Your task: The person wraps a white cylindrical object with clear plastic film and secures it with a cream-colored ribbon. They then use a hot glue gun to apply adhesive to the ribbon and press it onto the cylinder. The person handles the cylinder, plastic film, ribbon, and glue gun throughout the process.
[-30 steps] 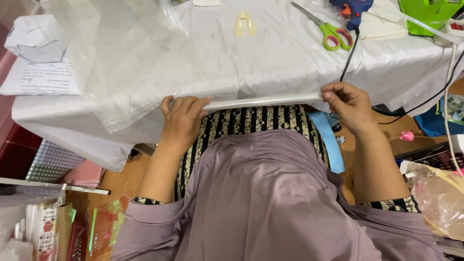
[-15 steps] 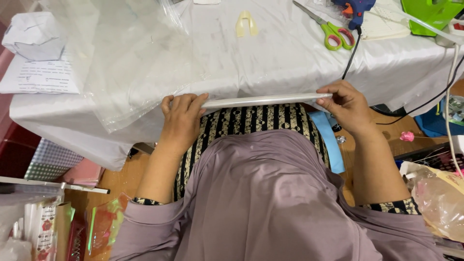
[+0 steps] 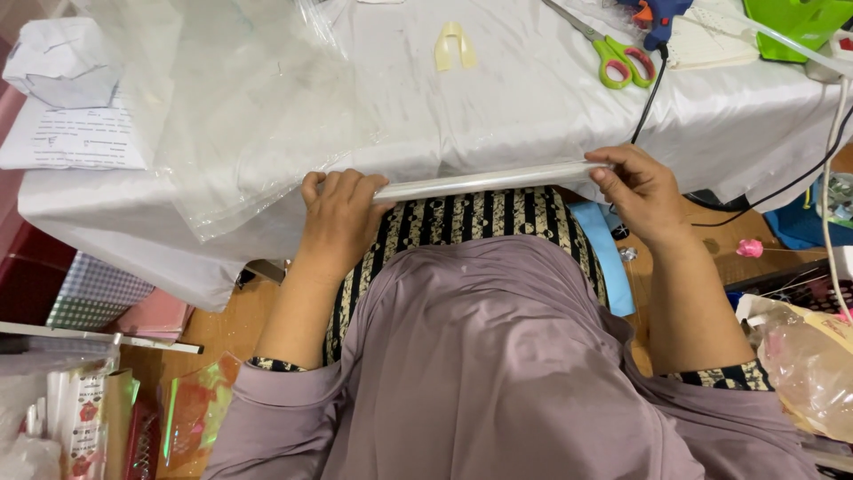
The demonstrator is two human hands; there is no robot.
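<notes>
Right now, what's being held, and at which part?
A thin roll of clear film, held level at the table edge: the left hand wraps its left end, the right hand pinches its right end.

White tablecloth (image 3: 533,98), green-handled scissors (image 3: 622,60), mauve garment (image 3: 498,373), black-and-cream striped fabric (image 3: 471,218) (floral between stripes), clear rolled film (image 3: 480,182).

Bright, even, diffuse light from above; no hard shadows. Soft sheen on the white tablecloth (image 3: 533,116) along its near edge, with gentle creases picked out. Faint glare on the clear plastic sheet (image 3: 240,116) at the left side and on the rolled tube (image 3: 480,181). Sharp focus across the middle; slight softness and wide-angle stretch toward the lower corners. Dimmer under the table's left edge.
</notes>
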